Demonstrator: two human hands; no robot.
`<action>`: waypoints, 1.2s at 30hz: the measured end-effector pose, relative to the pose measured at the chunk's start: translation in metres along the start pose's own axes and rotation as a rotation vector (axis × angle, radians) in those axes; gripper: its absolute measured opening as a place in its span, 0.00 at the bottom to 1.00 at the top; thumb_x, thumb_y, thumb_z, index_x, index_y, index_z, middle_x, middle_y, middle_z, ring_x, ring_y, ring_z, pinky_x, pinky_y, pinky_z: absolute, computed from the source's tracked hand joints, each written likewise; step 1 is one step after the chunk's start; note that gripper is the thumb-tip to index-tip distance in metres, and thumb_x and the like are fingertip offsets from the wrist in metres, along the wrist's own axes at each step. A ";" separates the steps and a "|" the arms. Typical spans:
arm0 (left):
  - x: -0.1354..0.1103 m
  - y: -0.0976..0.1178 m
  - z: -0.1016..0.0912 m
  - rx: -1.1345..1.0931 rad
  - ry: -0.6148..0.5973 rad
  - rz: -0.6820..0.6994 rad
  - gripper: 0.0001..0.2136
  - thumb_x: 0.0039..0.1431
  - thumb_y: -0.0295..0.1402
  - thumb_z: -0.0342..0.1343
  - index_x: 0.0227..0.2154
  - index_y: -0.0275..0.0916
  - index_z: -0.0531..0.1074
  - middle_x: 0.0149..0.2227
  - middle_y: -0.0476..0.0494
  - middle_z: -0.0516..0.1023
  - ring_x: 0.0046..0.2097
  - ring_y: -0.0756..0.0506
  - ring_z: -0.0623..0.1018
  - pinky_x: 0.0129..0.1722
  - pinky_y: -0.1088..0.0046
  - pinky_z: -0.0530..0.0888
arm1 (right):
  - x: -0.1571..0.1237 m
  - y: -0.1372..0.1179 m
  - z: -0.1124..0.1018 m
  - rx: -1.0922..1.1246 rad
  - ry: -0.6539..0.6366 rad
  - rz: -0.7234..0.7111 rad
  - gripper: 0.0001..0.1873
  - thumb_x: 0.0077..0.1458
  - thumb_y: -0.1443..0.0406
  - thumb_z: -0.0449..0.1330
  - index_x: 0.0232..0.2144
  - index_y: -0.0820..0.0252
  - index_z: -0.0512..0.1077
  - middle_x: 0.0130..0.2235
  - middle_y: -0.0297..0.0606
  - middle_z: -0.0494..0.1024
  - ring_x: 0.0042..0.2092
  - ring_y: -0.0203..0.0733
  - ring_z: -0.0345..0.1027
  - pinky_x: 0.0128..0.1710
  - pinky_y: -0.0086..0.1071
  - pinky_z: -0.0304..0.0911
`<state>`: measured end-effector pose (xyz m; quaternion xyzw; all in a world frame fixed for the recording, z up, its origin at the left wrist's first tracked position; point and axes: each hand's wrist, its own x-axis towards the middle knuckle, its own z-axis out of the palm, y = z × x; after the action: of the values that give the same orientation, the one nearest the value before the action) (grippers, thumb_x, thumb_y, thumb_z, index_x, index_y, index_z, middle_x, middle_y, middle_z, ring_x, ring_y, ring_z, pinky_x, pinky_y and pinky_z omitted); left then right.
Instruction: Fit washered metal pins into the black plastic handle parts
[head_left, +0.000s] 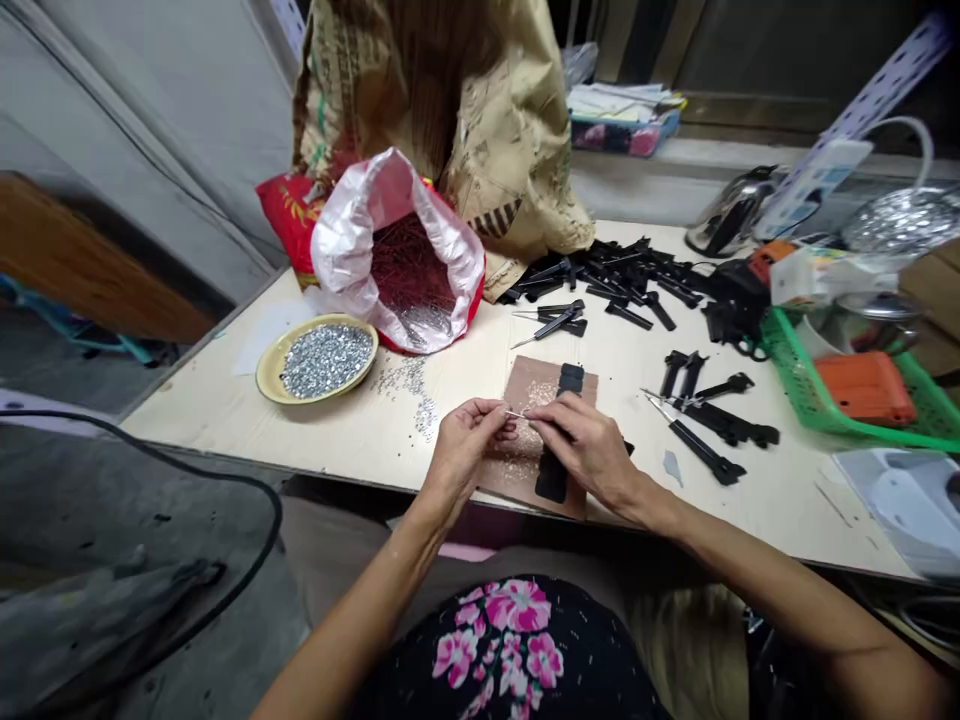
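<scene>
Over a brown board (517,475), my left hand (469,440) and my right hand (589,445) face each other with thumbs and fingers pinched. Between their fingertips stretches a thin, pale, metal-looking rod (516,414), whose ends are hidden in the fingers. Small light bits are scattered over the board. A black strip (552,474) runs along the board's right side, partly beneath my right hand. To the right lie several black-handled tools (705,450), some with pointed metal tips. A few more such tools (555,322) lie beyond the board.
At left, a yellow bowl (271,383) holds small silvery pieces, with more spilled beside it. An open red-and-white bag (345,235) contains thin dark-red pieces. Black parts (637,275) are heaped at the back. A green basket (795,395) stands at right near a kettle (731,212).
</scene>
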<state>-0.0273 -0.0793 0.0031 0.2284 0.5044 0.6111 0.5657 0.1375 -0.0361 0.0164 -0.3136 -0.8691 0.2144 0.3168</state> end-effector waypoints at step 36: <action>0.048 -0.010 0.046 0.455 -0.121 0.108 0.11 0.46 0.38 0.64 0.31 0.38 0.76 0.28 0.48 0.77 0.29 0.50 0.75 0.34 0.73 0.72 | -0.009 0.049 -0.021 -0.375 0.065 0.129 0.11 0.64 0.65 0.49 0.39 0.59 0.71 0.35 0.39 0.75 0.36 0.38 0.68 0.35 0.30 0.59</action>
<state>0.0037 -0.0201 -0.0016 0.4128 0.5814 0.4963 0.4952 0.1773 -0.0039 -0.0006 -0.4290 -0.8612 0.0583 0.2662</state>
